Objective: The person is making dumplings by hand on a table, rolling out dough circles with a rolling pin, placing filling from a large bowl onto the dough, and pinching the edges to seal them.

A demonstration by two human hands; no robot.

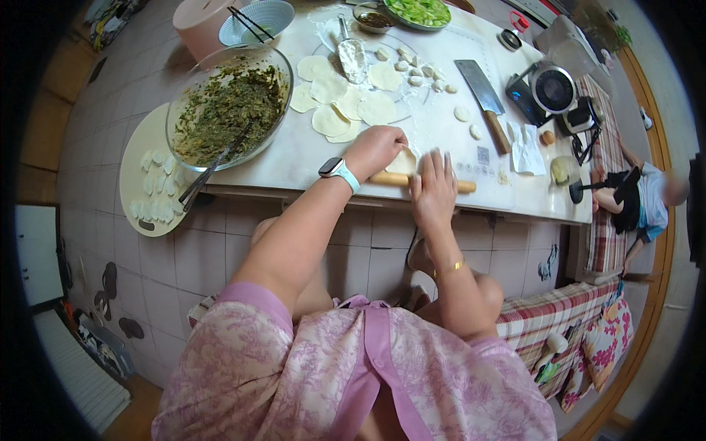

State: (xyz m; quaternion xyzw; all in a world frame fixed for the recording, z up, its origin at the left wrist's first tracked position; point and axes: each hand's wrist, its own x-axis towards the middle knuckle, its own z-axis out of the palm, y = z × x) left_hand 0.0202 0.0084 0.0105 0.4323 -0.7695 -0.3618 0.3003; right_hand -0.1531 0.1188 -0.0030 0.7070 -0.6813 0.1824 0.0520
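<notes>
My left hand [380,148] pinches the far edge of a small dough wrapper [404,161] on the table. Over the wooden rolling pin [386,178], my right hand [436,184] lies with its fingers stretched forward, pressing on the pin's right half. The pin runs crosswise near the table's front edge, just in front of the wrapper. Beyond my left hand, several rolled wrappers [331,91] lie overlapping around a metal scoop of flour [352,58]. Small dough pieces [416,71] are scattered farther back, and two flattened ones [462,113] sit right of them.
A glass bowl of green filling [229,110] stands at left, beside a board of dumplings [160,182]. A cleaver [481,88] lies right of the dough. Chopped greens [419,11] fill a plate at the back. A person [651,193] sits on the couch at right.
</notes>
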